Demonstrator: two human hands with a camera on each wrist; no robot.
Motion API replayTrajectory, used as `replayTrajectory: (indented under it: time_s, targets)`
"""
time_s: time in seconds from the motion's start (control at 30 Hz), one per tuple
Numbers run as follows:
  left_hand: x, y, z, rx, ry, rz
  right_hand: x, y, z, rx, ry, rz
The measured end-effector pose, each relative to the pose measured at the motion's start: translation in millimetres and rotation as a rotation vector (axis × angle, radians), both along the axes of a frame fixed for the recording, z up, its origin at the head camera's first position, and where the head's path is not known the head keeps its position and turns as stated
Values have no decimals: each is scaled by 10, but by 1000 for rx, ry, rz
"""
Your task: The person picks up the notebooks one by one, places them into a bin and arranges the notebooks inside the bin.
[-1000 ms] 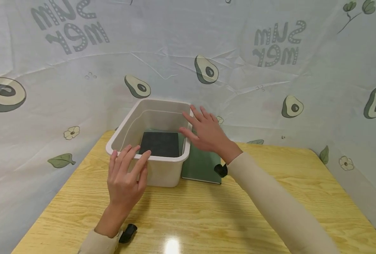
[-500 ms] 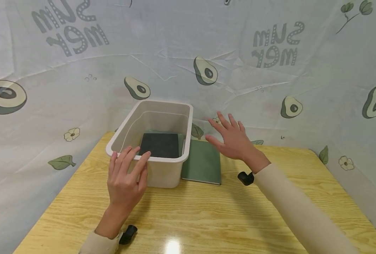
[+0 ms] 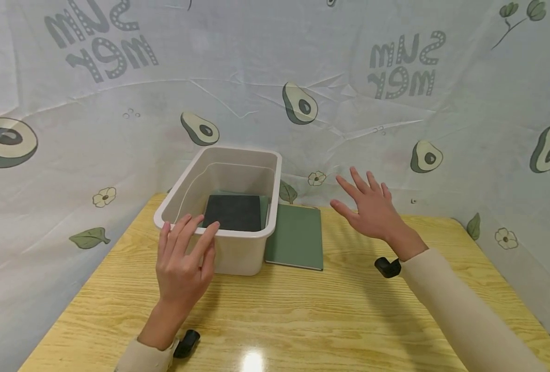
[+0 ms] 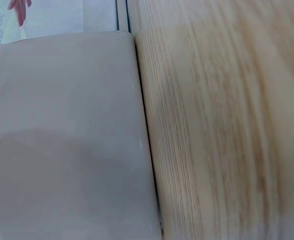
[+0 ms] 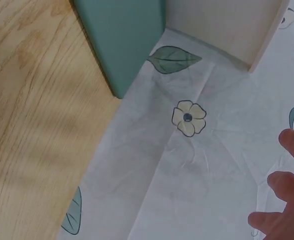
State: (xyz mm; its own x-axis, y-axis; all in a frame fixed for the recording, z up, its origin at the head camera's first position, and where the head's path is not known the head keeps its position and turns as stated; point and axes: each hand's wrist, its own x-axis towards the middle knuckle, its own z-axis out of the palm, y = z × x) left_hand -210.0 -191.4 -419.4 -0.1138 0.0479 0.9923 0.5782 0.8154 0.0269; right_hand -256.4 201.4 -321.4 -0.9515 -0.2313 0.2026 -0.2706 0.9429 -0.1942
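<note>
In the head view my left hand (image 3: 185,261) is at the near rim of a pale plastic bin (image 3: 238,253), its fingertips right at the edge. Inside the bin lies a black flat book-like item (image 3: 233,212) over a green one (image 3: 265,206). Against the bin's right side, a green hardcover book (image 3: 298,237) lies flat on the table. My right hand (image 3: 372,209) hovers to the right of that book, fingers spread and holding nothing. From the right wrist, the book (image 5: 124,40) and the bin's side (image 5: 219,30) show beyond several fingertips (image 5: 284,185).
A wooden table (image 3: 275,315) carries all of this. Behind it hangs a pale cloth (image 3: 251,67) printed with avocados, flowers and lettering, close to the bin's far side. Black wrist cameras sit on the left wrist (image 3: 187,343) and right wrist (image 3: 388,267).
My right hand has moved away from the bin's right rim, out to the right past the green book, fingers still spread. The left hand and the bin have stayed in place.
</note>
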Motion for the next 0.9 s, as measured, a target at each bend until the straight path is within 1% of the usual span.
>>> replayTrajectory:
  time_s: [0.17, 0.33, 0.63, 0.8, 0.9]
  targets:
    - [3, -4, 1, 3, 1, 0, 11, 20, -12, 1, 5, -15]
    - [11, -4, 2, 3, -9, -3, -13, -6, -70, -1, 0, -18]
    - [11, -6, -10, 0, -9, 2, -68, -151, -279, -23, -53, -15]
    - [15, -8, -17, 0, -15, 3, -66, -212, -392, -46, -57, 3]
    - [21, -12, -17, -1, -22, 5, -69, -258, -464, -70, -83, 18]
